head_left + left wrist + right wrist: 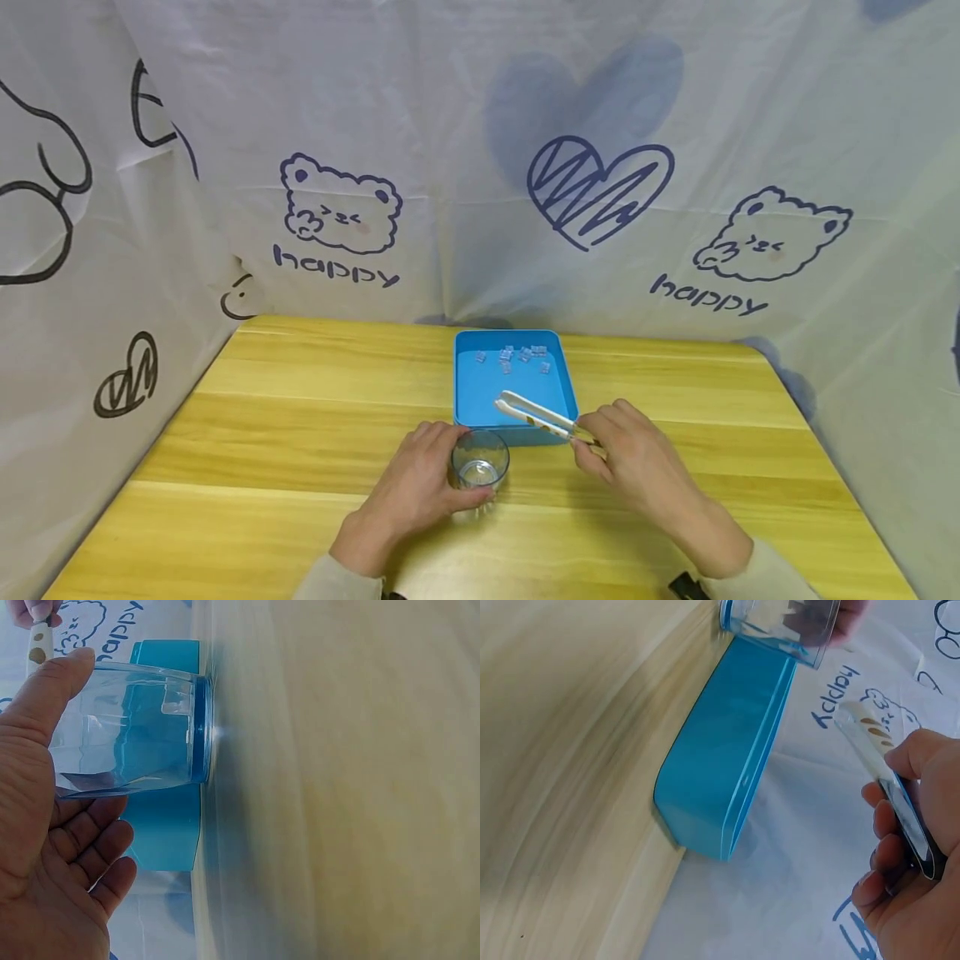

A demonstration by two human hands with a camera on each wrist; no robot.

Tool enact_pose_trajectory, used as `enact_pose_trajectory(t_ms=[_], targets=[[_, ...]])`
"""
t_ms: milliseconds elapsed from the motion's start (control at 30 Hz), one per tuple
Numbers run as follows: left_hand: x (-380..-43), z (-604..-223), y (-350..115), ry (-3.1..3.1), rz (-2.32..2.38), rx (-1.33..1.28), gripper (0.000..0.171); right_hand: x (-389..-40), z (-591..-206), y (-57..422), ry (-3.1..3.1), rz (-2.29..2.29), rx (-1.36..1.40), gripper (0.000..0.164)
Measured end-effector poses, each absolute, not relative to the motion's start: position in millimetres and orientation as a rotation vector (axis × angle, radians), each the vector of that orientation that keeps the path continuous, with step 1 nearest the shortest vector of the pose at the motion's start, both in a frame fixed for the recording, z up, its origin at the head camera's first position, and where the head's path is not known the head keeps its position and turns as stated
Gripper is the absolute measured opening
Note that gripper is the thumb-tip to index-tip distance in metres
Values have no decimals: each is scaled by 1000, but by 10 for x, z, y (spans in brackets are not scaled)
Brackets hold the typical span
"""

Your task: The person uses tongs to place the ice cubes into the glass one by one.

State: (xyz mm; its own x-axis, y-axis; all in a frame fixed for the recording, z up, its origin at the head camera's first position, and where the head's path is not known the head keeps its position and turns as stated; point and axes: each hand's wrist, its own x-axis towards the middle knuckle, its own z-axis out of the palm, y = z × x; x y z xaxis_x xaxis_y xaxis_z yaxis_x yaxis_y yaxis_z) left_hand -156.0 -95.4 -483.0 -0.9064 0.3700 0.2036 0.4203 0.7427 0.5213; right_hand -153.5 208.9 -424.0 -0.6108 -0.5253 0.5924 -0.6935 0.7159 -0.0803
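Note:
My left hand (420,475) holds a clear drinking glass (112,727) by its side, thumb and fingers around it. The glass stands upright on the table, in front of the blue tray (480,400). My right hand (637,458) grips a pair of tongs (536,417) with white, brown-spotted arms. Their tips are a little apart above the near part of the tray, and I see nothing between them. Several small clear cubes (506,355) lie at the tray's far end. Whether the glass has a cube in it, I cannot tell.
The yellow wood-grain table (315,392) extends to both sides of the tray. A white cloth (450,167) printed with hearts and bear faces hangs behind the table and along its sides.

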Motion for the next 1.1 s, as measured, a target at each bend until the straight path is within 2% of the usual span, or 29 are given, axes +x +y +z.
enact_pose_trajectory(t_ms=[567, 1100], targets=[[-1583, -4822, -955, -2840, -865, -645, 78, -1411, -4342, 2002, -2335, 461, 1104, 7], [-1560, -4819, -960, -2848, -837, -638, 79, -1401, -4409, 1995, -2386, 457, 1112, 7]])
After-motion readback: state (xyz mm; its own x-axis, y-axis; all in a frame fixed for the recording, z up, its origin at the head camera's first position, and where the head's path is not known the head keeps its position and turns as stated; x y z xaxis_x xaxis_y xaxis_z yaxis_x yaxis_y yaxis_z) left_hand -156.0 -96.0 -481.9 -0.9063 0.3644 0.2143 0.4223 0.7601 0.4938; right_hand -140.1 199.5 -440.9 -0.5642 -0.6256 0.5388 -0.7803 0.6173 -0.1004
